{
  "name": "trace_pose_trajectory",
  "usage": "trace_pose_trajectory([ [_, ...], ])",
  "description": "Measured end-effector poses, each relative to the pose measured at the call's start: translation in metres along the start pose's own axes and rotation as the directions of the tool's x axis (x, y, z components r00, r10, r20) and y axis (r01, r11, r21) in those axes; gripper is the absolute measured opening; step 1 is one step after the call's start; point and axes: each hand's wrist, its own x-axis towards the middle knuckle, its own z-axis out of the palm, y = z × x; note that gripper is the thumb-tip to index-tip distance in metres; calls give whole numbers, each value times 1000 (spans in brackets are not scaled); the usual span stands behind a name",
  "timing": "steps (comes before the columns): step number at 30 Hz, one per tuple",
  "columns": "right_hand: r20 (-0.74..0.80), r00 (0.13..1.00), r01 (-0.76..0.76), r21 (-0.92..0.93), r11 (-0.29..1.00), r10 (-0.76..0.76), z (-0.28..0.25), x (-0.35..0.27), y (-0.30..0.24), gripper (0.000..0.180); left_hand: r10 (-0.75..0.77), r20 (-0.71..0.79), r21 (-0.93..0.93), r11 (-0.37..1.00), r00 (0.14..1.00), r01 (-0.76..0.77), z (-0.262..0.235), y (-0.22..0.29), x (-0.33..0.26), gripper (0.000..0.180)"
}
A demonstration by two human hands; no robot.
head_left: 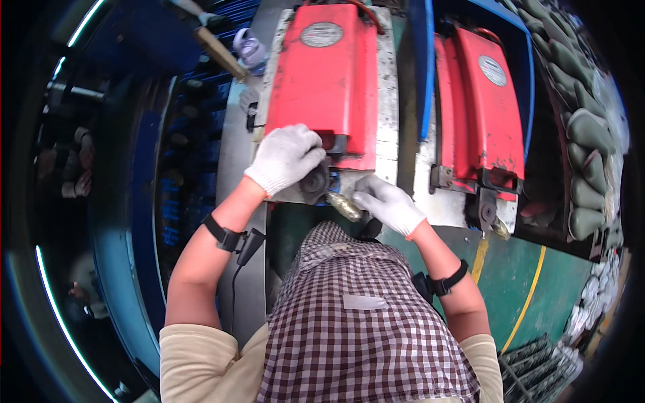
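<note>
1. Large red painted-metal machine housing [327, 80], flat-topped and boxy, with a round grey plate near its far end; it sits on a scuffed pale metal worktop [386, 101]. We judge its lower edge a pinch risk, since both our hands work right at it.
2. Second red metal housing [480, 114], same pattern, to the right, past a blue upright [422, 67]; chipped paint, and a dark fitting hangs from its near edge. We are not touching it.
3. Row of dull olive-green rounded moulded pieces [581, 127] along the far right, matt and rubbery in look, stacked closely. They are well apart from our hands.
4. Left hand [285, 158] in a white knitted cotton glove, clenched over a dark round knob or wheel [314, 183] at the near edge of the first housing. The loose knit could snag if that part turns.
5. Right hand [386, 201], same glove, fingers pinched on the end of a small shiny brass-coloured oval piece [344, 206], ribbed or threaded in look, just under the housing's near edge, beside the dark knob. Smooth metal in a cloth grip may slip and drop to the green floor [531, 282].
6. Black wrist straps [225, 235] with a trailing cable, which we judge could catch on the worktop edge.
</note>
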Motion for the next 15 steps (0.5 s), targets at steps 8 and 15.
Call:
trace_pose_trajectory([
  [8,248,958,-196,188,962,147,72,58,-6,36,-38,108,77,997,993,30,38,-8,14,48],
  [15,227,918,-386,340,857,324,73,51,-2,25,-36,129,31,999,991,33,34,-9,11,49],
])
